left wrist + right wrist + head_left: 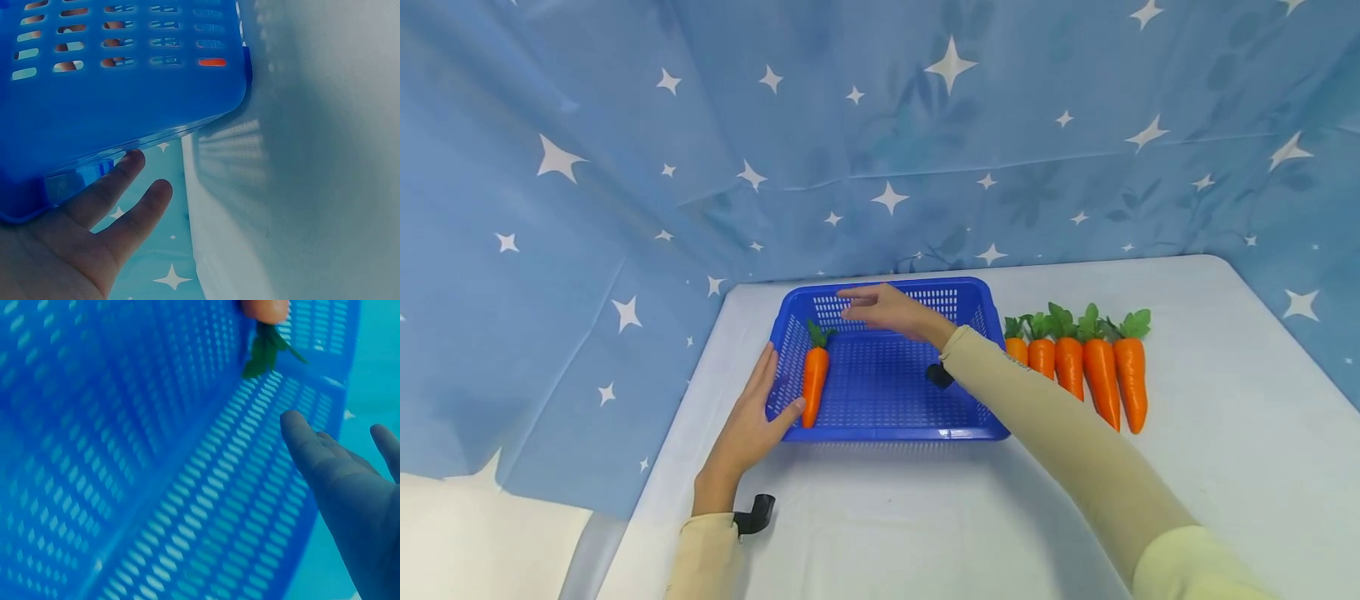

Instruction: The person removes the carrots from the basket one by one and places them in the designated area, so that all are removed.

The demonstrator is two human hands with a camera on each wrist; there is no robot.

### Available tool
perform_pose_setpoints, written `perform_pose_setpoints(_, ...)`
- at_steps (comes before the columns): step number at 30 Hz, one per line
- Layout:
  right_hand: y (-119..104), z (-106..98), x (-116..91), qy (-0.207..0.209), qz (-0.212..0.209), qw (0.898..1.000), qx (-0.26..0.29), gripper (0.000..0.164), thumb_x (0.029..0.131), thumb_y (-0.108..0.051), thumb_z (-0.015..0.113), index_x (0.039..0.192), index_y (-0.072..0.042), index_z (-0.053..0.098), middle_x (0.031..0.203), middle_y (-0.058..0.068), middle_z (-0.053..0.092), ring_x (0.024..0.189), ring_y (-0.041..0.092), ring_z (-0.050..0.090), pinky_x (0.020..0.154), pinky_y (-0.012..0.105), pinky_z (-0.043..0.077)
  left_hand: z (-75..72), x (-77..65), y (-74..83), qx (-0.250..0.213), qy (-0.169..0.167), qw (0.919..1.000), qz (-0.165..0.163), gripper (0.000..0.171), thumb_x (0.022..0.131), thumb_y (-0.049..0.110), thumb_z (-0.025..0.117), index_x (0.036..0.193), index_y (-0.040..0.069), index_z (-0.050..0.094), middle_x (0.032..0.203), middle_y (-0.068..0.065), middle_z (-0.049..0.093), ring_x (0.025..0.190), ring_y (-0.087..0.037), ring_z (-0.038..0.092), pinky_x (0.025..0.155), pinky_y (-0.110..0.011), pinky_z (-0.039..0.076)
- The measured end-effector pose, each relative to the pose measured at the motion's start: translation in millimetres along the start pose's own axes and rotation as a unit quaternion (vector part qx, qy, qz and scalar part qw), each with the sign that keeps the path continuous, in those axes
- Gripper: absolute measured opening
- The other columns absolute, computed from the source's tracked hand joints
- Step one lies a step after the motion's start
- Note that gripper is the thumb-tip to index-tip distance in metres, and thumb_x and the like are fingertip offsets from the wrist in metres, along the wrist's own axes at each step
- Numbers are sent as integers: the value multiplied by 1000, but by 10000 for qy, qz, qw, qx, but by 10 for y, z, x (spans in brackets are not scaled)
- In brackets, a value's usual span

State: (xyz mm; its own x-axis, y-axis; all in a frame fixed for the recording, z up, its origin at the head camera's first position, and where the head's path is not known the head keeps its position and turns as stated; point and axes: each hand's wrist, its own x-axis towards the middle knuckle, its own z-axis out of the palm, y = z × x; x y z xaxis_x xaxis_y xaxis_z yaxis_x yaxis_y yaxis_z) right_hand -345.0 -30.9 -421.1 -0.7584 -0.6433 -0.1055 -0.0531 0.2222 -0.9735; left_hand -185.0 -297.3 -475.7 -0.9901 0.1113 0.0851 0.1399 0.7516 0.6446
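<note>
A blue plastic basket [880, 433] with slotted walls stands on the table, one orange carrot [815, 379] lying along its left side, leafy end away from me. My left hand [751, 425] is at the basket's left wall, fingers straight along the outside and thumb over the front corner by the carrot's tip. Seen from the left wrist, those fingers [119, 194] reach along the rim. Over the back part of the basket hovers my right hand [887, 308], fingers extended and holding nothing. The right wrist view shows it beside the slotted wall, the carrot's green leaves [265, 353] farther off.
Several more carrots [1101, 375] lie in a row just right of the basket, partly behind my right sleeve [1060, 442]. They rest on a white-covered table [1217, 400]. A blue curtain with stars [887, 125] hangs behind and to the left.
</note>
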Motion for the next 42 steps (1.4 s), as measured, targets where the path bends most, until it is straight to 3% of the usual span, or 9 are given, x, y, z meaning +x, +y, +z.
perform_pose_setpoints(12,231,391,209,-564,482,9967,-329,53,107,-21,65,157,-6,55,158,15,54,142,34,53,117,52,45,-5,-1,14,-45,11,10000,81,93,103,41,61,173,10,9,180,-9,3,161,-44,15,121,-73,20)
perform_pose_setpoints(17,287,484,228,-670,748,9946,-249,54,106,-19,66,157,-5,55,160,16,51,143,35,52,116,51,46,19,-2,26,-84,3,9999,116,93,103,41,62,173,10,9,180,-8,3,161,-45,16,121,-73,20)
perform_pose_setpoints(24,271,664,259,-614,720,9953,-228,61,101,-14,71,158,-5,53,159,18,52,132,31,56,114,46,49,13,6,11,-109,-25,9998,172,92,105,41,62,173,11,8,181,-5,1,162,-41,13,123,-71,18)
perform_pose_setpoints(34,249,898,283,-103,825,9948,-594,68,95,-10,78,158,-6,53,152,18,57,125,31,58,117,46,46,-11,-9,-8,-55,5,9999,102,93,105,42,62,173,11,8,181,-6,1,161,-45,15,121,-71,21)
perform_pose_setpoints(42,284,981,342,450,839,9917,-859,66,93,-10,82,154,-3,57,148,18,61,117,29,63,107,40,54,3,6,11,-39,33,9999,110,93,104,42,62,173,10,9,180,-8,3,160,-46,17,121,-72,22)
